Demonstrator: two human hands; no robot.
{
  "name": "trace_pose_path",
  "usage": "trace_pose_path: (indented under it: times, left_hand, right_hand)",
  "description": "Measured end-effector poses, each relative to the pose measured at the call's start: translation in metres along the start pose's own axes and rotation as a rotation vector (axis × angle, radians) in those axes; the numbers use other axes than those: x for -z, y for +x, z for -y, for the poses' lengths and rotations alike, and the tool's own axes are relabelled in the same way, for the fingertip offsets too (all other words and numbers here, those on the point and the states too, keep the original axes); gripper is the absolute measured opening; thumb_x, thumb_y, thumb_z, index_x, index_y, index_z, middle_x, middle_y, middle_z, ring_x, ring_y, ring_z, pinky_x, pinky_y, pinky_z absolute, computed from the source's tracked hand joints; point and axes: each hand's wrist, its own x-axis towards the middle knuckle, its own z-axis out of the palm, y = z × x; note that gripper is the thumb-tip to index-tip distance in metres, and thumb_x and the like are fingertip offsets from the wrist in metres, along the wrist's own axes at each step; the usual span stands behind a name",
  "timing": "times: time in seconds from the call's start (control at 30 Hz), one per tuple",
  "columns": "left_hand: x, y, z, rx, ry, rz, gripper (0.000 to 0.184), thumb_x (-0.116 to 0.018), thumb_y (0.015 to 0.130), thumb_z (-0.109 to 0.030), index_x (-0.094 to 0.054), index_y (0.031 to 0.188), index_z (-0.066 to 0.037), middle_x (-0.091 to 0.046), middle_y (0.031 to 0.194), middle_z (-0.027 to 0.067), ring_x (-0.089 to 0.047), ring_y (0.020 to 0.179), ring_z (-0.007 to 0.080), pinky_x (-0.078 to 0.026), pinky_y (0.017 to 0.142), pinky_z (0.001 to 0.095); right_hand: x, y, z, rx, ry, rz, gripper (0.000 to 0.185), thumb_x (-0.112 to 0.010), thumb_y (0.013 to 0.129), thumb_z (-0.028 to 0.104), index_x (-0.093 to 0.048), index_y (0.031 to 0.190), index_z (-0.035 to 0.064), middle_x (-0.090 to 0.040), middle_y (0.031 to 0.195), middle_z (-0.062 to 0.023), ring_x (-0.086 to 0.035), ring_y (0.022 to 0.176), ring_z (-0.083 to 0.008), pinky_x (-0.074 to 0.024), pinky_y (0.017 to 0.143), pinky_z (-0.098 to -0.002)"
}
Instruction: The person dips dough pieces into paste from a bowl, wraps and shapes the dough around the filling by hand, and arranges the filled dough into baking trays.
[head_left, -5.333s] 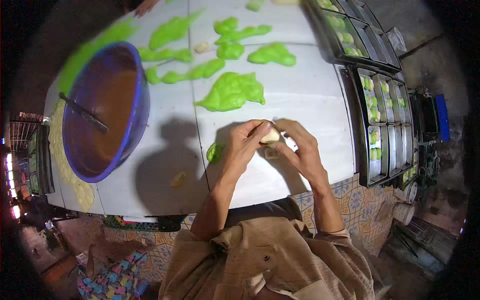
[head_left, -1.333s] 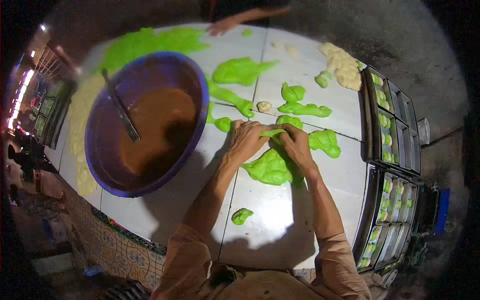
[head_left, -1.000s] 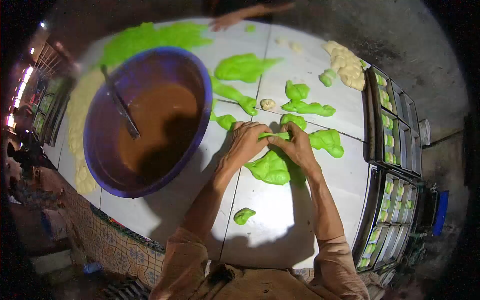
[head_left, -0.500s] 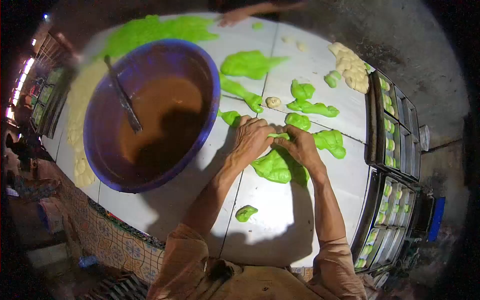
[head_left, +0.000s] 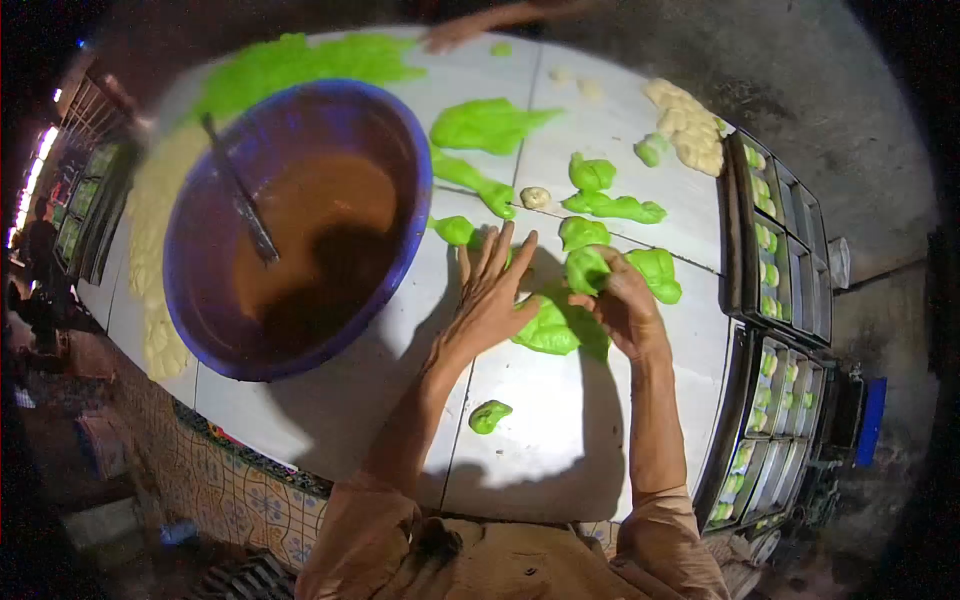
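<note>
My right hand [head_left: 628, 305] pinches a small piece of green dough [head_left: 586, 270] and holds it just above the table. My left hand [head_left: 488, 290] has its fingers spread, palm down, over the white table. Between and below the hands lies a larger flattened lump of green dough [head_left: 548, 330], partly in shadow. More green pieces surround them, among them a lump [head_left: 655, 274] right of my right hand. A small pale dough ball [head_left: 535, 197] sits beyond my left fingertips. Nearer my body is a green piece with a dark patch [head_left: 490, 416].
A large purple basin [head_left: 425, 215] of brown filling with a metal spoon [head_left: 240, 190] stands at left. Metal trays [head_left: 735, 225] holding dough pieces line the right edge. Pale dough [head_left: 685, 125] lies at back right. Another person's hand [head_left: 455, 35] rests at the far edge.
My hands have come apart. My left hand has opened and spread its fingers; my right hand has lifted a small green dough piece off the larger lump.
</note>
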Motion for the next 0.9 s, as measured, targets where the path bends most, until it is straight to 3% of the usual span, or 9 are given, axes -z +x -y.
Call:
trace_pose_path:
  times: [0.1, 0.2, 0.27, 0.4, 0.43, 0.53, 0.67, 0.8, 0.9]
  left_hand:
    - [0.016, -0.012, -0.023, 0.202, -0.678, 0.079, 0.086, -0.081, 0.073, -0.04, -0.042, 0.139, 0.001, -0.047, 0.138, 0.0244, -0.045, 0.131, 0.035, -0.038, 0.106, 0.0406]
    - [0.005, -0.026, -0.025, 0.288, -0.981, 0.134, 0.042, -0.075, 0.082, -0.023, -0.065, 0.113, 0.003, -0.07, 0.096, 0.013, -0.066, 0.09, 0.0154, -0.053, 0.081, 0.0307]
    - [0.009, -0.038, -0.029, 0.317, -1.016, 0.039, 0.03, -0.071, 0.084, -0.016, -0.066, 0.108, 0.002, -0.07, 0.087, 0.0087, -0.063, 0.08, 0.0102, -0.052, 0.071, 0.0279]
    - [-0.013, -0.077, -0.015, 0.271, -0.931, -0.121, 0.024, -0.064, 0.087, -0.008, -0.066, 0.108, 0.003, -0.069, 0.08, 0.0056, -0.058, 0.072, 0.0066, -0.049, 0.062, 0.0263]
    - [-0.03, -0.082, -0.014, 0.22, -0.951, -0.209, 0.028, -0.063, 0.088, -0.007, -0.064, 0.115, 0.001, -0.067, 0.077, 0.0044, -0.058, 0.071, 0.0067, -0.048, 0.062, 0.0264]
    - [-0.009, -0.103, -0.046, 0.261, -1.012, -0.161, 0.08, -0.066, 0.09, -0.023, -0.017, 0.151, -0.005, -0.063, 0.113, 0.0212, -0.062, 0.097, 0.0219, -0.05, 0.083, 0.0325]
    - [0.045, -0.121, -0.066, 0.061, -0.649, -0.449, 0.078, -0.066, 0.089, -0.022, -0.021, 0.149, -0.002, -0.035, 0.147, 0.0251, -0.046, 0.128, 0.0375, -0.04, 0.103, 0.0424]
    - [0.042, -0.129, -0.079, -0.055, -0.943, -0.561, 0.068, -0.065, 0.09, -0.022, -0.032, 0.146, -0.002, -0.055, 0.132, 0.0196, -0.053, 0.124, 0.0293, -0.041, 0.104, 0.0374]
    - [0.044, -0.138, -0.082, 0.065, -1.063, -0.669, 0.075, -0.071, 0.086, -0.019, -0.03, 0.147, -0.003, -0.056, 0.133, 0.0177, -0.056, 0.12, 0.0257, -0.044, 0.099, 0.0347]
  right_hand:
    - [-0.007, -0.011, -0.013, -0.113, -0.089, -0.114, 0.041, -0.063, 0.088, 0.009, -0.049, 0.126, 0.0001, -0.062, 0.111, -0.0113, -0.064, 0.099, -0.0208, -0.0534, 0.086, -0.0323]
    - [-0.026, -0.024, -0.027, -0.156, -0.248, -0.142, 0.032, -0.062, 0.09, 0.008, -0.053, 0.12, 0.0017, -0.064, 0.107, -0.0097, -0.066, 0.086, -0.0186, -0.0562, 0.068, -0.0283]
    - [-0.038, -0.03, -0.033, -0.153, -0.466, -0.235, 0.031, -0.064, 0.09, 0.01, -0.056, 0.119, 0.0008, -0.063, 0.108, -0.0084, -0.065, 0.08, -0.0174, -0.0548, 0.061, -0.0269]
    - [-0.049, -0.052, -0.055, 0.497, -1.246, -0.24, 0.027, -0.067, 0.086, 0.011, -0.064, 0.11, -0.0019, -0.059, 0.112, -0.0127, -0.061, 0.092, -0.0209, -0.0514, 0.069, -0.0277]
    - [-0.06, -0.06, -0.053, 0.433, -1.176, -0.292, 0.023, -0.066, 0.086, 0.009, -0.065, 0.105, -0.0025, -0.058, 0.114, -0.0149, -0.059, 0.1, -0.0228, -0.0507, 0.072, -0.0294]
    - [-0.083, -0.088, -0.042, 0.235, -0.898, -0.269, 0.019, -0.061, 0.087, 0.003, -0.06, 0.105, -0.0021, -0.059, 0.101, -0.0078, -0.056, 0.094, -0.0167, -0.0453, 0.082, -0.0289]
    - [-0.119, -0.098, -0.058, 0.318, -0.753, -0.299, 0.026, -0.065, 0.086, 0.006, -0.056, 0.11, -0.0011, -0.058, 0.101, -0.0046, -0.055, 0.092, -0.0137, -0.0421, 0.088, -0.0273]
    - [-0.15, -0.104, -0.057, 0.069, -0.163, 0.023, 0.026, -0.069, 0.086, 0.014, -0.052, 0.104, 0.0037, -0.057, 0.095, -0.0031, -0.056, 0.086, -0.0112, -0.0456, 0.08, -0.0257]
    - [-0.181, -0.094, -0.06, 0.076, -0.108, 0.018, 0.034, -0.067, 0.09, 0.025, -0.053, 0.113, 0.0041, -0.057, 0.096, -0.0023, -0.057, 0.089, -0.0121, -0.048, 0.077, -0.0263]
